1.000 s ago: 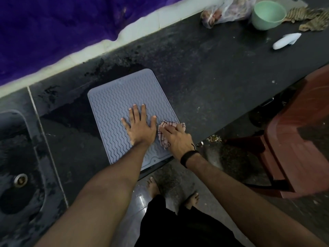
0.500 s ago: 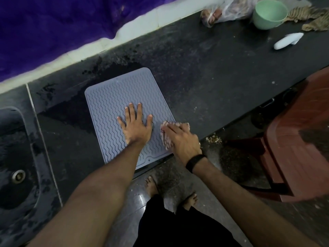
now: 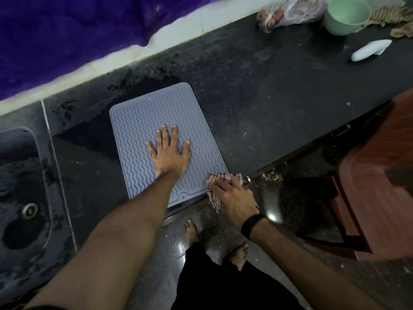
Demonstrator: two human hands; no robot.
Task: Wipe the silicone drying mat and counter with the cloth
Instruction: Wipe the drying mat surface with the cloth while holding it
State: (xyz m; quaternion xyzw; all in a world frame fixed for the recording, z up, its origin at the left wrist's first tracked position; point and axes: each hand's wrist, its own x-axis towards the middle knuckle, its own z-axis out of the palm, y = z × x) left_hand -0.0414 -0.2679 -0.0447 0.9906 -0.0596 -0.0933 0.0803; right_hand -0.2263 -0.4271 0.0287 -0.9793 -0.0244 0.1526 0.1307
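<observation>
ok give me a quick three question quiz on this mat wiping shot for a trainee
1. True or false: the left hand lies flat, fingers spread, on the drying mat.
2. Where is the cloth? A) in the sink B) under the right hand at the mat's near right corner C) beside the green cup
3. Fill in: the sink is set into the counter to the ____ of the mat.

Key: 1 true; 2 B; 3 left
</observation>
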